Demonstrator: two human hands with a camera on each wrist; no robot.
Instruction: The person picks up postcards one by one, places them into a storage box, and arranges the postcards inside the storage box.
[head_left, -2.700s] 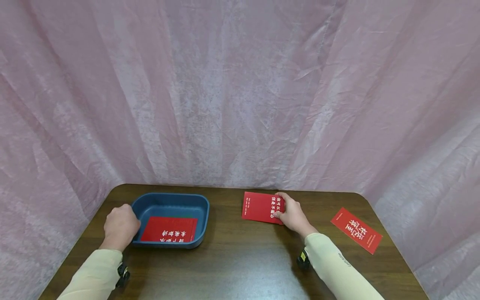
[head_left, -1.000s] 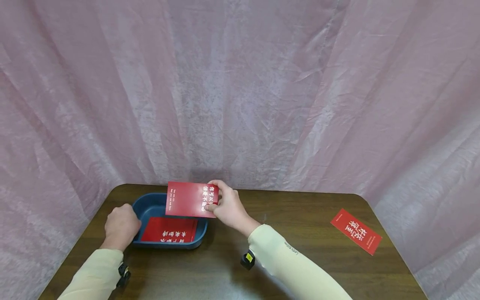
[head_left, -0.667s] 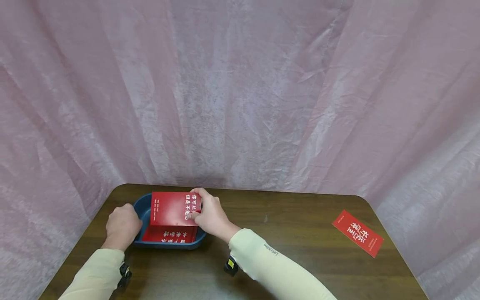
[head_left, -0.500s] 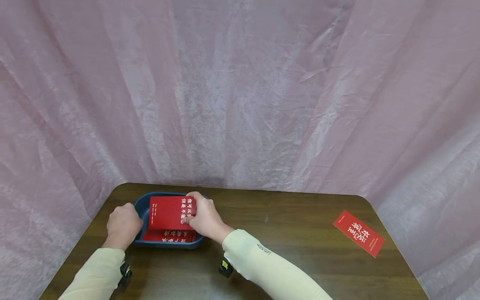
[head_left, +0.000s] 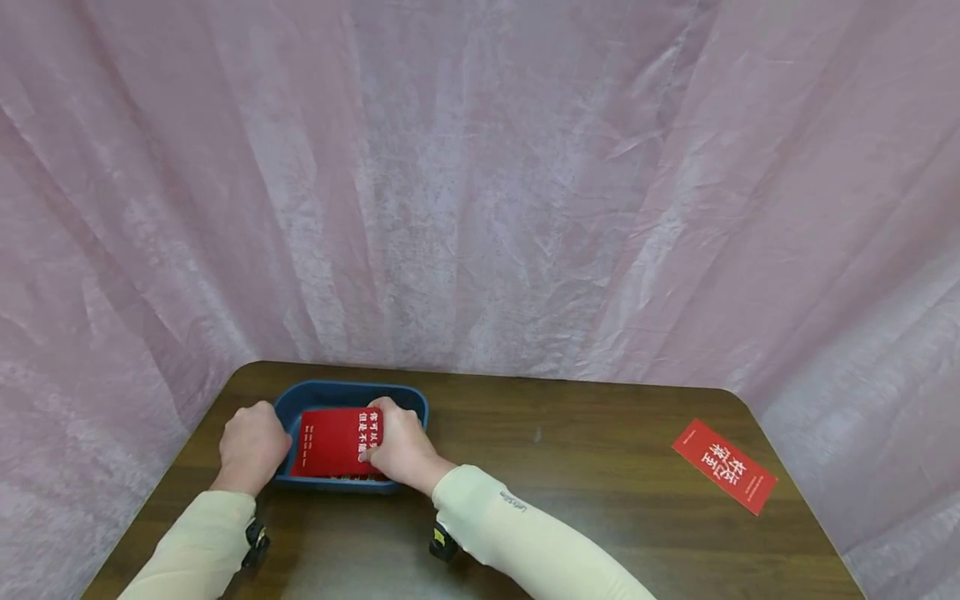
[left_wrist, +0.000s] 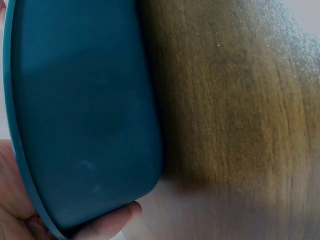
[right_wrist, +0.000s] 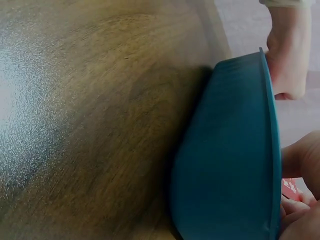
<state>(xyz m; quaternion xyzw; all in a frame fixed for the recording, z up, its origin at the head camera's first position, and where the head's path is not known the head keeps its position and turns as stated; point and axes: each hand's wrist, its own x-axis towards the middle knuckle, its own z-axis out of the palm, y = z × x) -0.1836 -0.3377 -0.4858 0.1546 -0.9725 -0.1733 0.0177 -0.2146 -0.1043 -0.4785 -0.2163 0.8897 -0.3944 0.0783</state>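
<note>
My left hand (head_left: 252,443) grips the left rim of a blue plastic tray (head_left: 360,386). In the left wrist view its fingers wrap the end of the tray (left_wrist: 85,125). Inside the tray, my right hand (head_left: 402,443) pinches the right end of a red card (head_left: 330,442) with white characters, thumb on top. That card lies low over a second red card (head_left: 360,478), of which just a strip at the near side shows. Seen from the right wrist, the tray wall (right_wrist: 225,155) hides most of the card, and the right hand (right_wrist: 302,175) reaches over the rim.
A third red card (head_left: 725,467) lies slanted on the right part of the brown wooden table (head_left: 570,492). Pink curtain (head_left: 480,208) hangs right behind the table's back edge.
My right hand lifted the card from the table's middle, carried it left and lowered it into the tray over the card there. The left hand kept its grip on the rim.
</note>
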